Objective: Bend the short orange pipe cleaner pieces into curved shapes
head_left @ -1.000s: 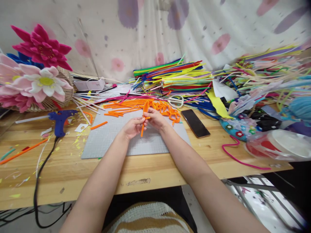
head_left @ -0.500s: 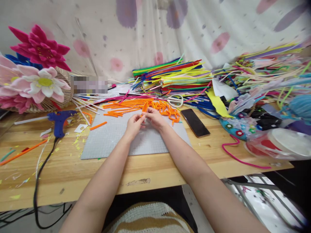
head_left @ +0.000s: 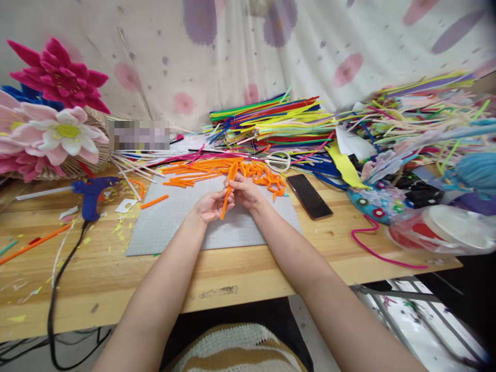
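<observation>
An orange pipe cleaner [head_left: 225,206], bent into a narrow loop at its upper end, is held upright between my two hands over the grey cutting mat [head_left: 174,227]. My left hand [head_left: 212,205] closes its fingers round the lower stem, whose tail sticks out below. Higher up, my right hand [head_left: 245,190] pinches the piece beneath the loop; some of its fingertips are hidden. Just behind the hands lie straight orange pipe cleaners [head_left: 189,169] and a heap of curled orange pieces [head_left: 267,178]. A short orange length [head_left: 155,201] rests at the mat's left edge.
A blue glue gun [head_left: 92,199] with a black cord lies left on the wooden table [head_left: 217,279]. Scissors [head_left: 278,161] and a phone [head_left: 309,196] are to the right. Bundled coloured pipe cleaners [head_left: 279,121] line the back. Felt-like flowers [head_left: 62,77] stand left, a plastic tub [head_left: 445,230] right.
The orange piece has turned so its tail now shows below my left hand and its loop above. My left hand has shifted slightly down and left.
</observation>
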A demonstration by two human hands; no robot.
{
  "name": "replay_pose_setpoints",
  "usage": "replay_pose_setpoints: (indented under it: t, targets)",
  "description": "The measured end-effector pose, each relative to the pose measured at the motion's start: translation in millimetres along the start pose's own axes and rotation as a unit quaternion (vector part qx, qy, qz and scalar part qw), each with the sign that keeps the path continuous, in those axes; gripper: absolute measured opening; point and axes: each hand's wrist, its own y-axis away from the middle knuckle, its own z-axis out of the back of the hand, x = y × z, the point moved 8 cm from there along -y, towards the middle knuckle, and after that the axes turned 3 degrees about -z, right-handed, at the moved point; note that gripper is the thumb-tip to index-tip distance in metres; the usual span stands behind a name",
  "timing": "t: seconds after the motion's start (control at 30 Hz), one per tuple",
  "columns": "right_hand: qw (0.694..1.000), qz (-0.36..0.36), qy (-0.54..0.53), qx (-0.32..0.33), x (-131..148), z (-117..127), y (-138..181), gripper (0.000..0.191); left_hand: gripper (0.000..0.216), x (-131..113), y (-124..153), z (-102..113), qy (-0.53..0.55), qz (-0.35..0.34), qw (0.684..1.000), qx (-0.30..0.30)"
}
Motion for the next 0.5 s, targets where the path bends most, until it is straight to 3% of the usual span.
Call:
replay_pose_setpoints:
  t: [0.1,0.17,0.2,0.27,0.33,0.37,0.43,0.5]
  targets:
    - [0.999,-0.008,0.037,-0.01,-2,2,-4,0.03,0.009,-14,-5,10,-0.065,-0.093,0.992,-0.05]
    - [0.997,-0.001,0.067,-0.043,-3,7,-8,0.033,0.007,-34,-2,21,-0.154,-0.219,0.954,-0.131]
    - [0.994,0.007,0.086,-0.066,-3,9,-10,0.034,0.008,-45,4,26,-0.215,-0.29,0.914,-0.182]
    - [0.984,0.032,0.134,-0.109,-1,12,-12,0.035,0.008,-63,24,24,-0.362,-0.417,0.786,-0.278]
    - [0.971,0.061,0.182,-0.141,2,12,-13,0.034,0.007,-67,39,11,-0.499,-0.479,0.647,-0.321]
    - [0.965,0.075,0.198,-0.156,3,12,-12,0.034,0.007,-66,42,4,-0.548,-0.489,0.596,-0.324]
    - [0.954,0.096,0.214,-0.185,6,13,-10,0.035,0.009,-63,44,-5,-0.607,-0.491,0.536,-0.322]
    - [0.949,0.104,0.218,-0.204,7,15,-10,0.036,0.011,-61,45,-8,-0.629,-0.485,0.515,-0.322]
